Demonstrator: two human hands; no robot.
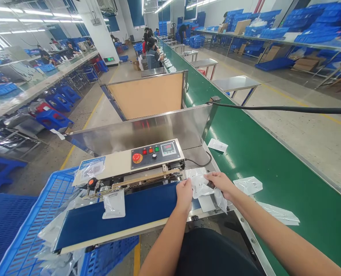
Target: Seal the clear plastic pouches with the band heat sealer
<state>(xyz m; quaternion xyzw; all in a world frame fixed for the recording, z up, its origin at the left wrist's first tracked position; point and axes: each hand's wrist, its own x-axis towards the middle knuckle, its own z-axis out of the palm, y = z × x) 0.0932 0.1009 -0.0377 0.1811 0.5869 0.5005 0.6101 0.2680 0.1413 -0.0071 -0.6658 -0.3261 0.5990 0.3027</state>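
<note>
My left hand (184,194) and my right hand (220,183) pinch a white plastic pouch (198,180) between them, at the right end of the band sealing machine (124,161). Below my right hand hang another pouch (220,201) and a flat white piece (207,203); whether the hand holds these too I cannot tell. Another white pouch (114,205) sits farther left, its top edge in the sealer and its body over the blue belt (147,203).
Several white pouches, one of them here (248,185), lie on the green conveyor (274,172) at right. A blue basket (23,230) with pouches stands under the sealer's left end. A metal partition (147,128) rises behind it. A black cable (282,109) crosses the conveyor. People sit farther off.
</note>
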